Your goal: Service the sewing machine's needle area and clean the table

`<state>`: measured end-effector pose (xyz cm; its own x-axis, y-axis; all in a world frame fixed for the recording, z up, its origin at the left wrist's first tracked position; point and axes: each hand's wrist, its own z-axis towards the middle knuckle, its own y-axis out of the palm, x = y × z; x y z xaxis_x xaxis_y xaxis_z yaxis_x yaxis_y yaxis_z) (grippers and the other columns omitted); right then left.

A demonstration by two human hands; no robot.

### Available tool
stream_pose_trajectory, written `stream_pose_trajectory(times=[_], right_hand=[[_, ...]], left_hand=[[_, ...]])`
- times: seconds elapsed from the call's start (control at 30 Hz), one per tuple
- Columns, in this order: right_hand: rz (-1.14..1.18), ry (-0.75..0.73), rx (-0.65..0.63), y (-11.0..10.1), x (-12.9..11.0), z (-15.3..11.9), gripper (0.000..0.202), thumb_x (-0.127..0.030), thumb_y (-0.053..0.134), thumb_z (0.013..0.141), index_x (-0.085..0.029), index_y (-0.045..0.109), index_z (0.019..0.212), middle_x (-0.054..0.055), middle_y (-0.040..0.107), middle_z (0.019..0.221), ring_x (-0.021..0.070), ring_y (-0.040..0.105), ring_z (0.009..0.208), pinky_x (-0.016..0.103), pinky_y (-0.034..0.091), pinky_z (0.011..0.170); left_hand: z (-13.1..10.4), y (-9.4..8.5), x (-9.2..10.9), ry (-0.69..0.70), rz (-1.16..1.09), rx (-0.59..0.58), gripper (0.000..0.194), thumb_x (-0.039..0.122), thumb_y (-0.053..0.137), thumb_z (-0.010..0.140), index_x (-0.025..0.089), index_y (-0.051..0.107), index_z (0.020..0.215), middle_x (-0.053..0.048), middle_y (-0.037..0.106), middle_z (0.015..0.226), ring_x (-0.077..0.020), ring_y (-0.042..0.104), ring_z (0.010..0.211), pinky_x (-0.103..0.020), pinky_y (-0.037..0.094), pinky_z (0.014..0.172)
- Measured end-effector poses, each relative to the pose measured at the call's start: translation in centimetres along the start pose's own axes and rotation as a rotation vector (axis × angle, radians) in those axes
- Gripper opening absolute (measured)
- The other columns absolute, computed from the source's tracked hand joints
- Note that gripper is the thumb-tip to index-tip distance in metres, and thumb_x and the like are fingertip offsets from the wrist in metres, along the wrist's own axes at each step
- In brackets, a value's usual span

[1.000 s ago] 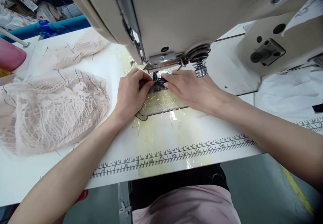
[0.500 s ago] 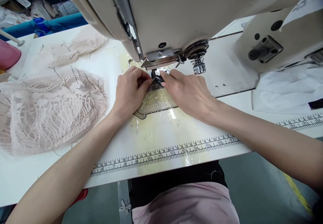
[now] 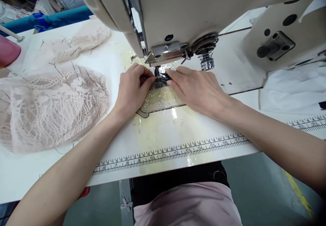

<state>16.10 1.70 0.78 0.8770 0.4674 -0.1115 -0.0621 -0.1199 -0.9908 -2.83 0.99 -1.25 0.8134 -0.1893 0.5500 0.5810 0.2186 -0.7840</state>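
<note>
My left hand is closed in a pinch just left of the presser foot of a sewing machine. Whatever lies between its thumb and forefinger is hidden. On the other side of the foot, my right hand has its thumb and forefinger closed on a small, slim black piece. This piece points toward the foot and lies over the shiny metal plate; its exact kind cannot be made out.
Pale pink lace pieces with loose dark threads lie at left, with more lace behind. White fabric rests at right. A printed ruler runs along the table's front edge. A pink cone stands far left.
My right hand has drawn slightly right, away from the presser foot, and more of the black piece shows. My left hand keeps its pinch beside the foot. The camera view has shifted a little.
</note>
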Motion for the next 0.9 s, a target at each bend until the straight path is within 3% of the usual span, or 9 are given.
stream_pose_trajectory(times=[0.37,0.5,0.7,0.8,0.9], right_hand=[[0.100,-0.113,-0.056,-0.9,1.0,-0.5,0.045,-0.037,0.029,0.104,-0.021,0.060,0.132,0.010,0.068,0.103,0.0215,0.062,0.082,0.029,0.032,0.061],[0.100,-0.083,-0.053,-1.2,1.5,-0.6,0.045,-0.038,0.031,0.103,-0.021,0.061,0.132,0.012,0.067,0.105,0.0246,0.064,0.088,0.032,0.036,0.065],[0.032,-0.028,-0.041,-1.4,1.5,-0.1,0.050,-0.039,0.032,0.103,-0.019,0.042,0.148,0.010,0.068,0.093,0.0223,0.062,0.071,0.031,0.039,0.060],[0.001,-0.035,-0.016,-1.6,1.4,-0.1,0.050,-0.041,0.031,0.104,-0.017,0.044,0.145,0.009,0.068,0.086,0.0203,0.059,0.064,0.029,0.037,0.058],[-0.027,-0.045,0.036,-1.7,1.4,-0.4,0.043,-0.037,0.032,0.103,-0.015,0.051,0.135,0.011,0.069,0.100,0.0173,0.056,0.063,0.028,0.032,0.055]], left_hand=[[-0.3,-0.5,0.4,-0.016,-0.054,-0.009,0.009,0.013,0.064,0.087,0.021,0.063,0.083,-0.002,0.065,0.092,-0.0144,0.058,0.077,-0.032,0.050,0.073],[-0.7,-0.9,0.9,-0.024,-0.076,-0.028,0.007,0.015,0.068,0.085,0.020,0.064,0.087,-0.003,0.064,0.096,-0.0130,0.058,0.075,-0.032,0.050,0.072],[-0.3,0.2,0.9,-0.071,-0.006,0.020,0.011,0.018,0.076,0.080,0.019,0.066,0.083,-0.002,0.066,0.092,-0.0129,0.056,0.070,-0.036,0.048,0.075],[0.0,0.4,0.6,-0.056,-0.021,0.038,0.009,0.012,0.069,0.084,0.019,0.067,0.081,-0.002,0.067,0.091,-0.0126,0.056,0.070,-0.034,0.048,0.074],[0.0,0.3,0.4,-0.037,-0.056,0.045,0.013,0.008,0.066,0.084,0.020,0.066,0.078,-0.002,0.068,0.087,-0.0134,0.057,0.071,-0.032,0.049,0.072]])
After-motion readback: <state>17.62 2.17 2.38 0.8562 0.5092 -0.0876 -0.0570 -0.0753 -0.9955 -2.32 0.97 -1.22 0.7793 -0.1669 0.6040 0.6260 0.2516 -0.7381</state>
